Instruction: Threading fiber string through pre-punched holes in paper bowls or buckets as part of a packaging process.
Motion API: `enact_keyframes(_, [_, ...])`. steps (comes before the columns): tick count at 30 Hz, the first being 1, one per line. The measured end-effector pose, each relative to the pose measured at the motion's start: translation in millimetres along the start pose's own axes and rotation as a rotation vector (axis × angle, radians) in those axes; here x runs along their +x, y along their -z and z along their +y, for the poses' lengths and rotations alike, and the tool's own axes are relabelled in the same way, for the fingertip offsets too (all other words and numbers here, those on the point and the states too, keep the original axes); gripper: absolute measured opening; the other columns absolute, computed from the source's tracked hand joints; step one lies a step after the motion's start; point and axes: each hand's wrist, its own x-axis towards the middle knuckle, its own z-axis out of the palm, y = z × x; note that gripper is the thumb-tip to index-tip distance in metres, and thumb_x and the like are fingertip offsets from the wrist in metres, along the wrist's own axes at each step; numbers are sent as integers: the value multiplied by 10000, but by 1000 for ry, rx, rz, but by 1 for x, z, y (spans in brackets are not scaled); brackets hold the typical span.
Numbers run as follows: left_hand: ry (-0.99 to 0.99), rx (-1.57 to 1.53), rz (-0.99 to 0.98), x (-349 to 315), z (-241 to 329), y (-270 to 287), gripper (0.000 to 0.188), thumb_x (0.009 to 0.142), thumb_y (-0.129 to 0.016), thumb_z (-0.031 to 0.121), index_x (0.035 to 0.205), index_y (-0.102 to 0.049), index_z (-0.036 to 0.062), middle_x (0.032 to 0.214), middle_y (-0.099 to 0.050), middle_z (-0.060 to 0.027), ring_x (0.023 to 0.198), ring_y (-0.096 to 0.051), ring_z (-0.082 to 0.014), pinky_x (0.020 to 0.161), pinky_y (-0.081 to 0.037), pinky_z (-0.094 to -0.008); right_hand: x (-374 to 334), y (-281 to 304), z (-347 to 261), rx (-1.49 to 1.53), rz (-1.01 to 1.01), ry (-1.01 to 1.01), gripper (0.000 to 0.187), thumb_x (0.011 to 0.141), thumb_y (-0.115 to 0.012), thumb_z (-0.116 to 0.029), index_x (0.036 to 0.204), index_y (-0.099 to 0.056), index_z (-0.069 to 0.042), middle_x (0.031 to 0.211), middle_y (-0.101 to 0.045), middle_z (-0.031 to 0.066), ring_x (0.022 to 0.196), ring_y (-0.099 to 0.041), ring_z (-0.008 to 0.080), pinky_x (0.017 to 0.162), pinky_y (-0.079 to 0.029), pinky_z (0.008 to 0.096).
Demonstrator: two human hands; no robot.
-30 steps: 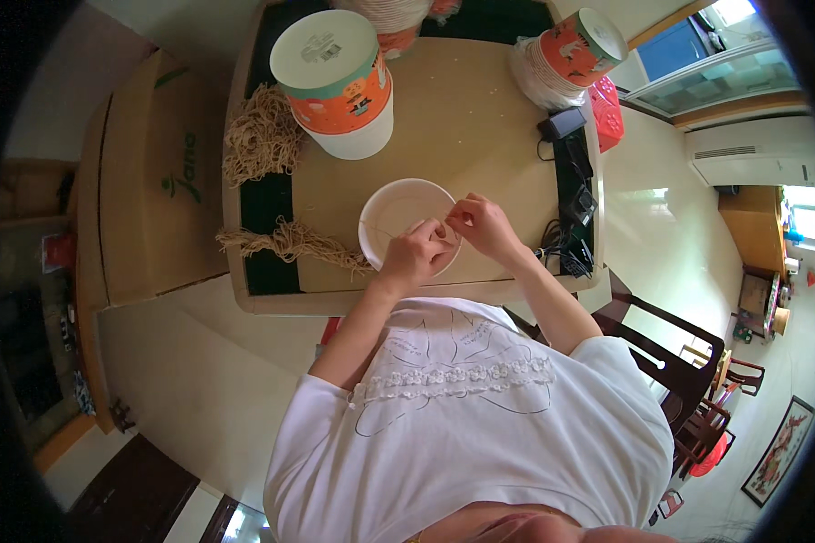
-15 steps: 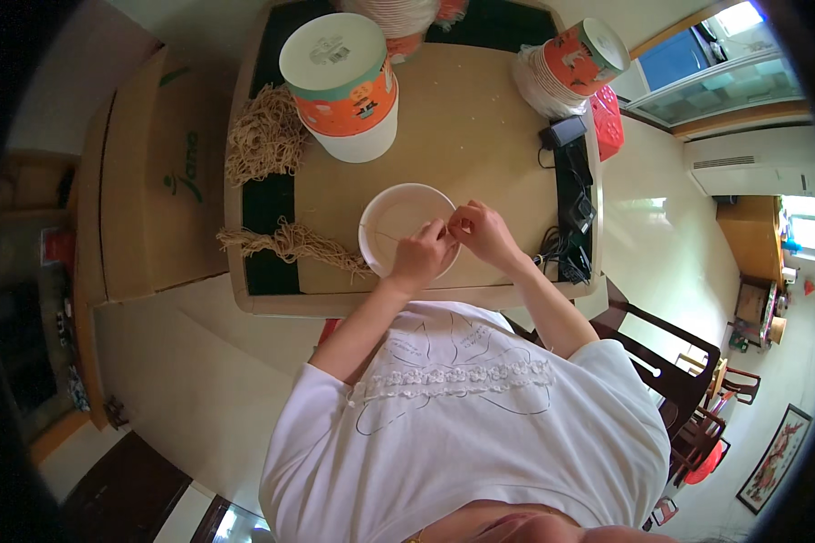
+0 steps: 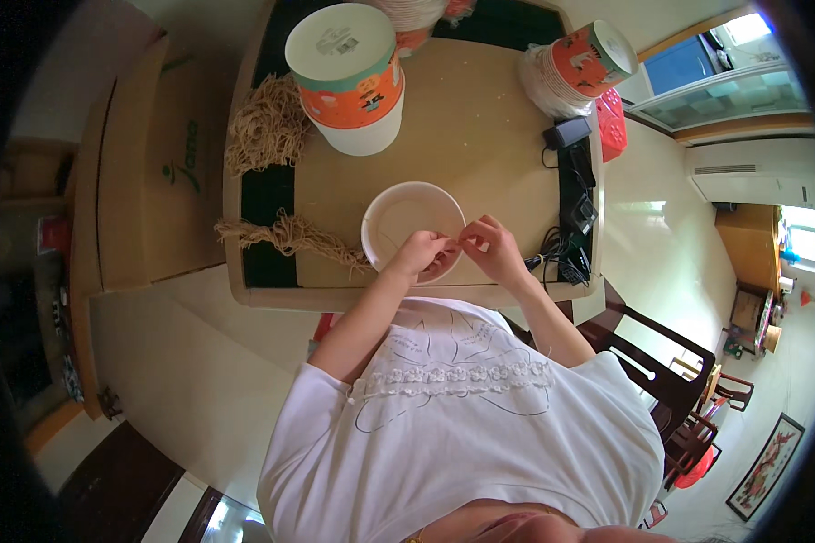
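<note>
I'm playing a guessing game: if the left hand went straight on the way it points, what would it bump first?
Probably the right hand: the left hand points toward its fingertips, near the rim of the white bowl. They look very close, but depth is hard to tell.

We see a green word (image 3: 191,156) and emblem (image 3: 168,170) on the cardboard box (image 3: 167,240), dark print (image 3: 337,42) atop the orange tub (image 3: 351,101), and tiny, unreadable lettering (image 3: 476,337) on the white shirt (image 3: 462,452).
</note>
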Motion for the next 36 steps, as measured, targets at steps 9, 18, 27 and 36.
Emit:
enact_keyframes(9, [51,-283,-154,2,-3,5,146,906,-578,140,878,-634,9,723,-604,-24,530,-511,-67,434,-358,-186,-8,-4,-6,-125,106,88,70,772,-676,-103,836,-656,-82,810,-579,98,715,-591,258,638,-485,357])
enact_keyframes(18, [87,-187,-65,-7,3,-2,103,896,-603,166,900,-644,71,599,-463,73,437,-342,-21,389,-212,-184,-12,-3,-8,-120,106,82,65,767,-656,-87,831,-653,-80,804,-591,101,718,-594,278,653,-482,377])
enact_keyframes(27, [84,-218,-71,-12,5,-7,76,886,-621,164,841,-629,103,578,-446,88,421,-312,-12,385,-198,-181,-12,-2,-3,-240,140,167,78,760,-675,-33,829,-657,-66,802,-594,81,674,-598,228,596,-489,327])
enact_keyframes(36, [96,-305,-93,-5,1,-5,97,885,-617,138,792,-609,111,581,-430,92,423,-280,-6,377,-181,-175,-15,-4,-2,-243,142,171,76,760,-669,-35,824,-637,-62,795,-590,80,676,-592,231,606,-477,333])
